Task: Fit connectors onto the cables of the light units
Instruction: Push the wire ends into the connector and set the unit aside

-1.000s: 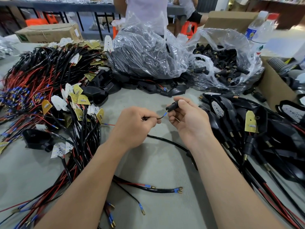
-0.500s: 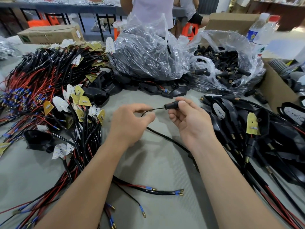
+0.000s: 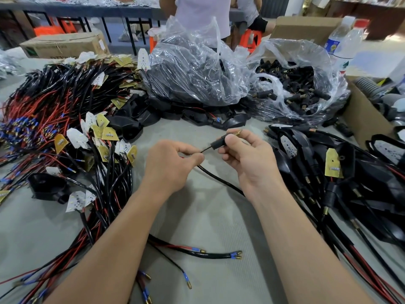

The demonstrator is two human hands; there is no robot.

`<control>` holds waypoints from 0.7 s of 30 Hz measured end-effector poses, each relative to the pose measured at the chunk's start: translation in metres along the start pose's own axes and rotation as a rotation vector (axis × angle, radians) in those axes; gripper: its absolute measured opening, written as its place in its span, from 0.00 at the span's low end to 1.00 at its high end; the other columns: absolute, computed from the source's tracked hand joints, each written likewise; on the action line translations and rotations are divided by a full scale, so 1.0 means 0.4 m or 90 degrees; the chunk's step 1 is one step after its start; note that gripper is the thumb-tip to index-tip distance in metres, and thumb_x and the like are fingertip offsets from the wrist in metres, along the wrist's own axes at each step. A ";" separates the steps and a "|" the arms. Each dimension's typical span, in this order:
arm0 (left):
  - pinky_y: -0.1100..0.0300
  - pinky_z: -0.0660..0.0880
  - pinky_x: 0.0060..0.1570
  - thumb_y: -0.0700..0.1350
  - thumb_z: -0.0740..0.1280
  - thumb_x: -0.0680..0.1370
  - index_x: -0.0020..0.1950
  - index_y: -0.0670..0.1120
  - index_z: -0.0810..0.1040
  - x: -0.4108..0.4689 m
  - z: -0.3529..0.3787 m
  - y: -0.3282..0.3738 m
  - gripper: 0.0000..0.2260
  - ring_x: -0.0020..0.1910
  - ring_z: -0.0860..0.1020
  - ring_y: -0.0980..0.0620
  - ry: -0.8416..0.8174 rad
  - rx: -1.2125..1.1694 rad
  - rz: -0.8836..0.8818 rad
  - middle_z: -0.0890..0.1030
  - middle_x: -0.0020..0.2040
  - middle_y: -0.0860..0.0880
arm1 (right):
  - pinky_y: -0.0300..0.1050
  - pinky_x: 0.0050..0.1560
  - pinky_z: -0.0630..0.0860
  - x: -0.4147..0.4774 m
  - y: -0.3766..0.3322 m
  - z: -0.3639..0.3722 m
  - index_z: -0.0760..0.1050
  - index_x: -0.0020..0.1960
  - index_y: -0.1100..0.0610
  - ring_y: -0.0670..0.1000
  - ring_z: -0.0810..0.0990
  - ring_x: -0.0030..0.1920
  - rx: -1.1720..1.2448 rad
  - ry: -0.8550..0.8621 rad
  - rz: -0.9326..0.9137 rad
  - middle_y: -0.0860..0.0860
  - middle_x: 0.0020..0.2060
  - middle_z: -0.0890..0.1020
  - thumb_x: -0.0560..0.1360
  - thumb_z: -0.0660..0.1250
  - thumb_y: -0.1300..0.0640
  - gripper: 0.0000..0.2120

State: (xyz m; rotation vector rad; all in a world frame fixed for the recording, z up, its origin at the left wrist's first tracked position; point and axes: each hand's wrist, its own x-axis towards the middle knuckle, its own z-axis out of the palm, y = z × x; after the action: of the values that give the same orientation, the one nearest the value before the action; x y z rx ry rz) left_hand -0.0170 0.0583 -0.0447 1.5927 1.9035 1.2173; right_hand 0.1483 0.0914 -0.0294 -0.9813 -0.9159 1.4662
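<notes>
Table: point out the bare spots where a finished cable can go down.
Table is bare between the forearms, from left hand and right hand down to the loose cables. A smaller patch lies near left, below the wire heap. A strip runs beyond the hands, before the bags. Left heap and right pile are crowded.

Grey work table (image 3: 208, 216) up front, evenly lit. Behind it runs a long dark table (image 3: 87, 9) on thin black legs (image 3: 131, 38), with orange stools (image 3: 50, 29) showing between them. Cardboard box (image 3: 63, 46) far left, two plastic bottles (image 3: 344, 47) far right. A person in a light top (image 3: 203, 16) stands across, and there's pale floor (image 3: 379, 55) beyond.
</notes>
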 end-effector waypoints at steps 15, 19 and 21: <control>0.75 0.71 0.42 0.54 0.78 0.65 0.58 0.64 0.82 -0.015 0.010 0.020 0.22 0.42 0.80 0.65 -0.067 -0.077 0.098 0.85 0.45 0.63 | 0.51 0.39 0.81 -0.005 0.004 0.011 0.85 0.37 0.54 0.54 0.83 0.32 -0.202 0.073 -0.120 0.55 0.33 0.86 0.77 0.68 0.54 0.12; 0.71 0.76 0.41 0.45 0.75 0.72 0.49 0.66 0.84 -0.018 0.019 0.015 0.14 0.40 0.83 0.63 -0.034 -0.081 0.111 0.85 0.41 0.65 | 0.54 0.41 0.83 -0.024 0.001 0.027 0.86 0.38 0.46 0.52 0.85 0.33 -0.280 0.093 -0.228 0.50 0.30 0.85 0.74 0.69 0.47 0.10; 0.72 0.77 0.46 0.43 0.74 0.73 0.47 0.71 0.83 -0.017 0.020 0.017 0.19 0.44 0.83 0.66 -0.046 -0.121 0.098 0.85 0.42 0.67 | 0.51 0.38 0.80 -0.021 -0.008 0.025 0.86 0.37 0.51 0.52 0.84 0.33 -0.215 0.126 -0.257 0.52 0.31 0.85 0.76 0.70 0.50 0.11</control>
State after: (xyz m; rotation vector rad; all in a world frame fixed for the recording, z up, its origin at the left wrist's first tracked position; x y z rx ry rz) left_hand -0.0051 0.0549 -0.0453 1.6799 1.5951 1.3399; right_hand 0.1407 0.0832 -0.0220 -1.0863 -1.1602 0.8759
